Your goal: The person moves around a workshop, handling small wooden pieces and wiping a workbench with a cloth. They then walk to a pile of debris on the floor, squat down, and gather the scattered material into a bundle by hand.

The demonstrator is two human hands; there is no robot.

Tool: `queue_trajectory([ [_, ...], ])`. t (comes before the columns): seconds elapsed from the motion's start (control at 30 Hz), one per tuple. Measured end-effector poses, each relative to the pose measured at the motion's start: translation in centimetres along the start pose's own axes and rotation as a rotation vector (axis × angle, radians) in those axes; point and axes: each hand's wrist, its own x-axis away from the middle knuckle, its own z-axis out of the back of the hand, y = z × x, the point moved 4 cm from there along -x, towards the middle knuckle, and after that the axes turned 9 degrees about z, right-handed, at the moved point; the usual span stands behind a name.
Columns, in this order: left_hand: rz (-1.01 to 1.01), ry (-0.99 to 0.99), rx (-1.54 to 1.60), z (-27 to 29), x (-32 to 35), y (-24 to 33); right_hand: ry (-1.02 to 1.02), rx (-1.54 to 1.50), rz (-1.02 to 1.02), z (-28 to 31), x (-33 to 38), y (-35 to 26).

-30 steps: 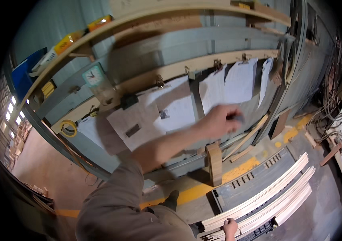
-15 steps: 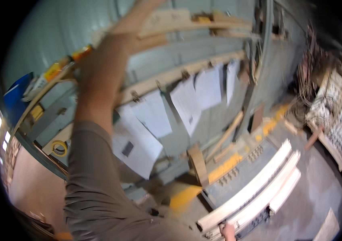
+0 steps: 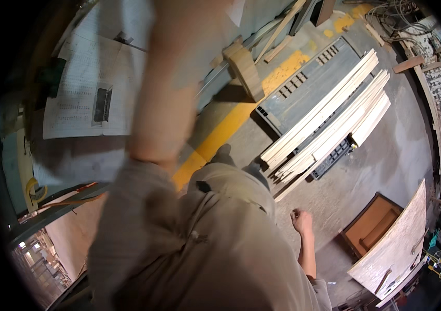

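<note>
My left arm is raised across the upper part of the view, and my left hand [image 3: 192, 13] is smeared at the top edge with its fingers hidden. Beside that forearm, a printed paper sheet [image 3: 78, 98] hangs on the wall with others. Low on the right, my right hand [image 3: 302, 220] is curled closed at my side. Something small and dark shows at its fingertips, too little to name. Beyond it, several long pale wooden strips [image 3: 329, 111] lie stacked across a grey plastic pallet [image 3: 303, 96] on the floor.
A yellow floor line [image 3: 215, 140] runs beside my feet. A curved wooden piece [image 3: 244, 70] leans at the wall. At right stand a brown open box [image 3: 373, 223] and a pale board [image 3: 394, 246]. A yellow tape roll [image 3: 36, 191] hangs at far left.
The view has tipped downward, bringing my legs and the floor into sight and dropping the upper shelf from it. My left arm stays raised; my right hand now shows more fully, apart from the strips.
</note>
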Motion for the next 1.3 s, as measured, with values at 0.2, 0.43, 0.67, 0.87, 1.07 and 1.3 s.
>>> queue_trajectory([
  [0.2, 1.194, -0.666, 0.02, 3.2, 38.2, -12.5, -0.35, -0.611, -0.204, -12.6, 8.6, -4.2],
  [0.43, 1.387, -1.427, -0.199, 14.3, 59.5, -14.7, -0.204, -0.751, -0.5, -21.1, 18.1, -8.1],
  [0.67, 1.406, -1.762, -0.233, 20.8, 66.6, -14.8, 0.116, -0.988, -0.714, -31.0, 27.0, -11.4],
  [0.87, 0.708, -2.321, -0.623, 23.5, 73.9, -13.7, 0.377, -1.305, -0.907, -44.3, 32.6, -15.0],
  [1.07, 1.446, -1.923, -0.292, 17.7, 69.7, 0.3, 0.587, -1.677, -1.095, -57.5, 35.5, -15.8],
  [1.3, 0.918, -2.198, -0.03, 3.3, 72.5, 24.5, 0.755, -1.939, -1.158, -63.2, 37.0, -13.4],
])
